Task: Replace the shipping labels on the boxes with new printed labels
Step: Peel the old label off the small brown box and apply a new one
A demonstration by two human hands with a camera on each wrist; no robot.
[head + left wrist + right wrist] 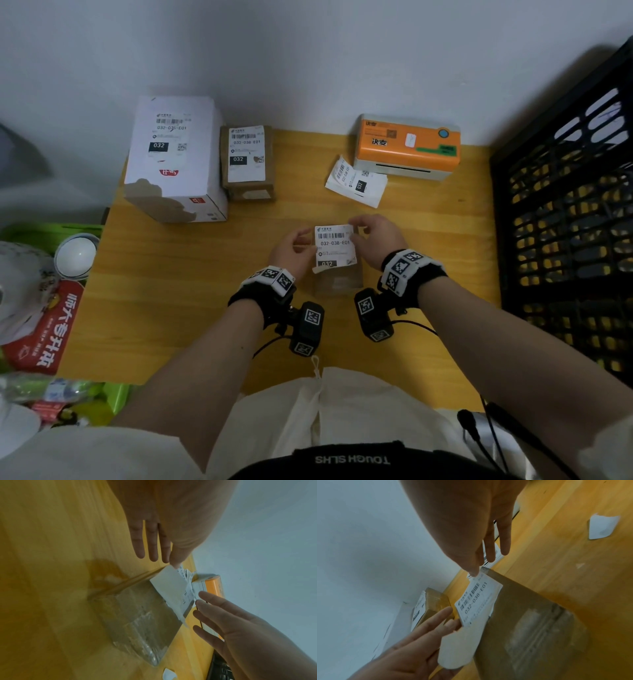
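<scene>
Left hand and right hand both pinch, other fingers extended.

The head view looks steeply down from above onto the wooden table, wall at the top. Each wrist view sits close along its own hand, low over the tabletop and facing the other hand. All three share the printed label and the brown box under it.

black crate off counter's right edge; white bowl, red packet, green bin off left edge.
</scene>
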